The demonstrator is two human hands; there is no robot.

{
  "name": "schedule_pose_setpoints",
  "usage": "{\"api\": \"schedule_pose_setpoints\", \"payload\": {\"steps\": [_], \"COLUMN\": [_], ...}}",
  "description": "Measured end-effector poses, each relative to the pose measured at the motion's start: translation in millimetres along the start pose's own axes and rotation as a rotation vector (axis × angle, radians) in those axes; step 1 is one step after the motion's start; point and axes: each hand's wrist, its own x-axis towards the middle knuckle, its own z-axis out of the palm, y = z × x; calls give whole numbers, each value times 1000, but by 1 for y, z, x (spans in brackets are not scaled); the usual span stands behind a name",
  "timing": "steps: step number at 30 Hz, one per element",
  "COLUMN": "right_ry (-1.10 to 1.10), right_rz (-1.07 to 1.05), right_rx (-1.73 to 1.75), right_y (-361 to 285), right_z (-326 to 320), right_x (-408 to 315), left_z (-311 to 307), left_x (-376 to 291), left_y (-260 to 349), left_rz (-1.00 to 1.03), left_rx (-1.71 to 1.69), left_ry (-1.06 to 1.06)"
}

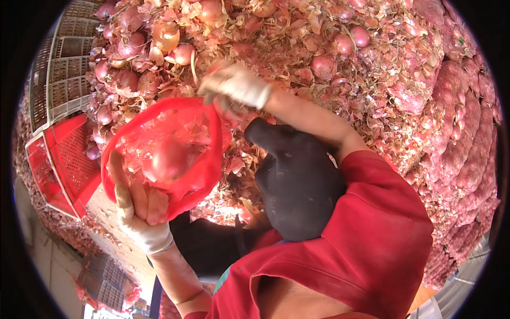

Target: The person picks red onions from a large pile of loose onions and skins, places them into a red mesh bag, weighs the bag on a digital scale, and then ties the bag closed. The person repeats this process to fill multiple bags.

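Note:
My left hand (143, 213), in a whitish glove with some fingers bare, grips the near-left rim of a red mesh bag (220, 147). The bag's wide mouth faces up. Inside it, a blurred red onion (169, 159) appears among loose papery skins. At the far right of the rim is my right hand (235, 85), also gloved and smeared by motion. Whether its fingers hold the rim or an onion is unclear. Beyond both hands spreads a heap of red onions (323, 67) and dry onion skins (275, 52).
A red plastic crate (71, 157) stands at the left, beside pale slatted crates (69, 67). Filled net sacks of onions (458, 151) are stacked along the right. A dark cloth-covered knee (301, 183) rises between my arms. More crates (107, 279) show at the lower left.

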Motion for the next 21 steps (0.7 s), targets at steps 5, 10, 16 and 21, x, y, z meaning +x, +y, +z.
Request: {"api": "schedule_pose_setpoints", "payload": {"steps": [5, 10, 16, 21], "right_ry": [1189, 894, 306, 47], "right_rz": [107, 545, 26, -126], "right_rx": [-1370, -451, 699, -434], "right_y": [9, 67, 27, -30], "right_z": [-120, -203, -81, -23], "right_x": [-85, -148, -78, -26], "left_z": [-3, -6, 0, 1], "left_x": [-11, -9, 6, 9], "left_y": [7, 8, -7, -16], "left_rz": [74, -88, -115, -116], "left_rx": [90, -35, 3, -15], "left_ry": [-31, 7, -8, 51]}}
